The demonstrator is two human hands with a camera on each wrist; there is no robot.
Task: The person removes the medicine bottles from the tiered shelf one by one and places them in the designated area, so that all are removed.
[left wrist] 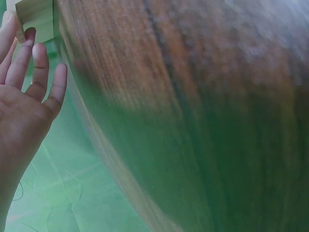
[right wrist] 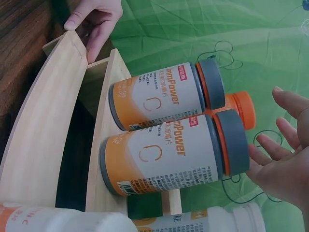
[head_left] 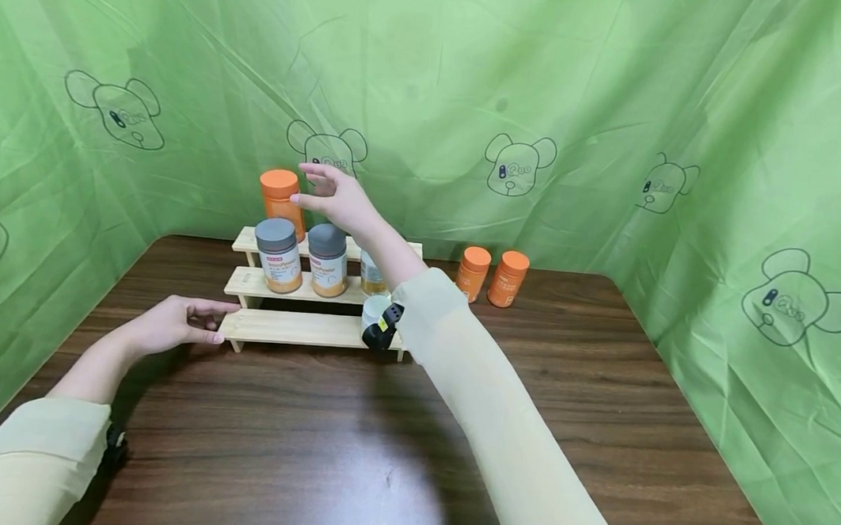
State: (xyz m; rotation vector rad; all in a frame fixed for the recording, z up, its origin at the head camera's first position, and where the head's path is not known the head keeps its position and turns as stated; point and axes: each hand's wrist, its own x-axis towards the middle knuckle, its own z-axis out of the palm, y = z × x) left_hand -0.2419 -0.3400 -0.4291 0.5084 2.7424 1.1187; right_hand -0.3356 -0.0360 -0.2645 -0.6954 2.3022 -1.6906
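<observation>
A three-step wooden display rack (head_left: 296, 329) stands on the table. My left hand (head_left: 174, 325) is at the left end of its lowest step, thumb at the front corner and a finger at the back, pinching the board. In the right wrist view, that left hand (right wrist: 99, 21) shows the same hold. On the top step stands a large orange bottle (head_left: 279, 188). Beside it my right hand (head_left: 338, 203) reaches out with fingers spread and nothing held; the thumb overlaps the bottle. Two grey-capped bottles, a left one (head_left: 279, 257) and a right one (head_left: 328, 262), stand on the middle step.
A bottle with a yellowish label (head_left: 372, 276) and a white-topped bottle (head_left: 374, 309) stand at the rack's right end, partly behind my right arm. Two small orange bottles (head_left: 474, 272) (head_left: 508, 279) stand right of the rack. A green cloth (head_left: 430, 73) hangs behind the table.
</observation>
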